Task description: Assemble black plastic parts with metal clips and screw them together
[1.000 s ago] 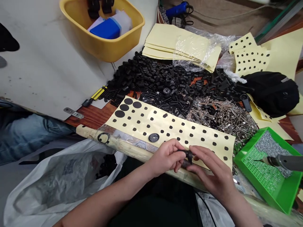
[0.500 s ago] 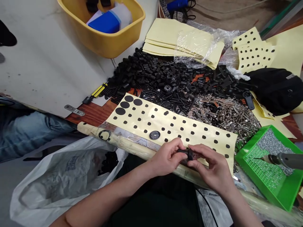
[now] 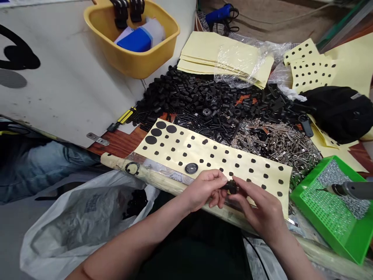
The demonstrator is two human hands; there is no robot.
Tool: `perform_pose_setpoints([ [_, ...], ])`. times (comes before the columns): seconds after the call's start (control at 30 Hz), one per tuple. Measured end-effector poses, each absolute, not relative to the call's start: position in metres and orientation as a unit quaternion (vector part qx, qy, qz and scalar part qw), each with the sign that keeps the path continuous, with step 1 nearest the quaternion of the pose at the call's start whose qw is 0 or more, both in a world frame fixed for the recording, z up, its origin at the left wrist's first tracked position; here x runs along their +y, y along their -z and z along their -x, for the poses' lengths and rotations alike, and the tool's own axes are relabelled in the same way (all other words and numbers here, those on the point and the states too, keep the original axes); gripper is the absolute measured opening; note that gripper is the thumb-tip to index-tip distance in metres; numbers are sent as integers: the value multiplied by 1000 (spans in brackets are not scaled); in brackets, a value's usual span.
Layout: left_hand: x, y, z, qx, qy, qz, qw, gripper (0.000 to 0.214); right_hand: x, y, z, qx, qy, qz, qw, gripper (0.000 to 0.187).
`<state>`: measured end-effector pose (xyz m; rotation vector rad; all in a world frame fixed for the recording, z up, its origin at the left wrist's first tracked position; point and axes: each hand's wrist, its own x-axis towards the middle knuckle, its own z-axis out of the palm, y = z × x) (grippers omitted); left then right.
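Note:
Both hands meet above the near edge of a yellow sheet (image 3: pixel 198 149) dotted with black pads. Between them is a small black plastic part (image 3: pixel 232 186), mostly covered by fingers. My left hand (image 3: pixel 204 189) pinches its left end with thumb and forefinger, the other fingers curled beneath. On its right side, my right hand (image 3: pixel 259 202) grips it between thumb and fingertips. A round black disc (image 3: pixel 191 168) lies on the sheet to the left of my hands.
Behind the sheet spread a heap of black plastic parts (image 3: pixel 186 89) and a pile of metal pieces (image 3: pixel 279 144). At right, a power screwdriver (image 3: pixel 352 189) reaches over a green basket (image 3: pixel 326 237) of screws. A white plastic bag (image 3: pixel 67 221) hangs left; a yellow bin (image 3: pixel 136 64) stands above.
The left fingers have shifted on the black part, with the lower ones now curled below it. The right hand keeps its hold. The whole view has tilted slightly.

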<state>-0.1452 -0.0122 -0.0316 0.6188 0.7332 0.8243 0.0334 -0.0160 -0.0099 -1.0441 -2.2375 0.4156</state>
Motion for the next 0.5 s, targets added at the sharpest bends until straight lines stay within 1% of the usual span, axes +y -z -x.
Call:
perform_pose_setpoints([
  [0.13, -16, 29, 143, 355, -374, -359, 778, 25, -14, 7, -39, -822, -207, 445, 287, 24],
  [0.27, -19, 29, 137, 396, -379, -389, 740, 13, -13, 5, -40, -806, -234, 457, 295, 27],
  [0.43, -22, 32, 133, 416, -383, -424, 707, 11, -12, 7, -43, -786, -296, 459, 290, 21],
  [0.5, -23, 32, 133, 423, -377, -435, 700, 10, -12, 9, -44, -778, -317, 459, 290, 22],
])
